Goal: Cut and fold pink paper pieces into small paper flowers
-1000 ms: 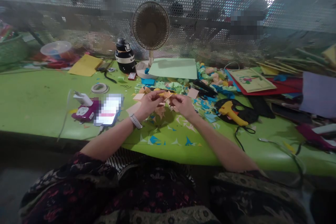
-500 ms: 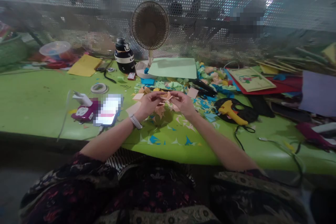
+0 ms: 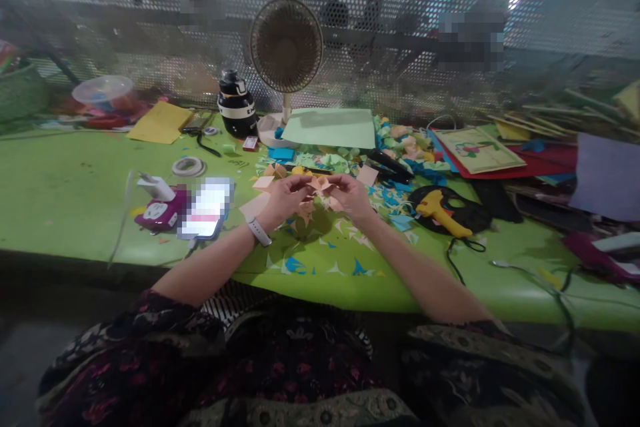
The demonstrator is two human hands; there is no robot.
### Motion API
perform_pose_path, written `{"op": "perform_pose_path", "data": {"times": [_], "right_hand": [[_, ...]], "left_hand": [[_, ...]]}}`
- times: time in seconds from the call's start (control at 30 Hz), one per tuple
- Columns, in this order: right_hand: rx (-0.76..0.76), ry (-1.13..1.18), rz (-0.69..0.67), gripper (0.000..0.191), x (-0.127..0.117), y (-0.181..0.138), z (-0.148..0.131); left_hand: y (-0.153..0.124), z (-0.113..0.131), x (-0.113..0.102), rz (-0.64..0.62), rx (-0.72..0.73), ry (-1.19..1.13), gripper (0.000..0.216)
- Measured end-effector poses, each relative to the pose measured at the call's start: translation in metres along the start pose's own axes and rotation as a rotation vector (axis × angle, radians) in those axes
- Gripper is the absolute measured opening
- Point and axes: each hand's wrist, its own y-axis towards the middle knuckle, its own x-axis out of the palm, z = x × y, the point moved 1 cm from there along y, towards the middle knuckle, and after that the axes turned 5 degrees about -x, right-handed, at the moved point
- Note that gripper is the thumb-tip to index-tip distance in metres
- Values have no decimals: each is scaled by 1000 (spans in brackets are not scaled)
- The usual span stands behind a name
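Observation:
My left hand (image 3: pixel 284 197) and my right hand (image 3: pixel 351 195) meet above the green table (image 3: pixel 75 193), fingers pinched on a small folded orange paper piece (image 3: pixel 319 184) held between them. A white watch band sits on my left wrist. Below the hands lies another peach folded paper shape (image 3: pixel 305 209), with small paper offcuts scattered around it on the table.
A small fan (image 3: pixel 287 47) and a black-and-white bottle (image 3: pixel 236 107) stand behind. A phone (image 3: pixel 206 208), a charger (image 3: pixel 155 188) and a tape roll (image 3: pixel 189 166) lie left. A yellow glue gun (image 3: pixel 440 212), a light green sheet (image 3: pixel 333 129) and coloured paper piles sit right.
The hands have drawn slightly closer together and shifted a little on the orange paper piece; the rest of the table is unchanged.

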Motion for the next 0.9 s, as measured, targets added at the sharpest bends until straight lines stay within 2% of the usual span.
{"op": "perform_pose_path", "data": {"times": [0.3, 0.57, 0.8, 0.9], "right_hand": [[3, -56, 33, 35, 0, -3, -5], [32, -177, 38, 32, -4, -1, -8], [-29, -348, -11, 28, -3, -2, -9], [-61, -385, 12, 24, -10, 0, -10]], "left_hand": [[-1, 3, 0, 7, 21, -1, 22], [6, -4, -6, 37, 73, 18, 42], [9, -6, -10, 79, 136, 201, 34], [8, 1, -10, 64, 168, 156, 33]]}}
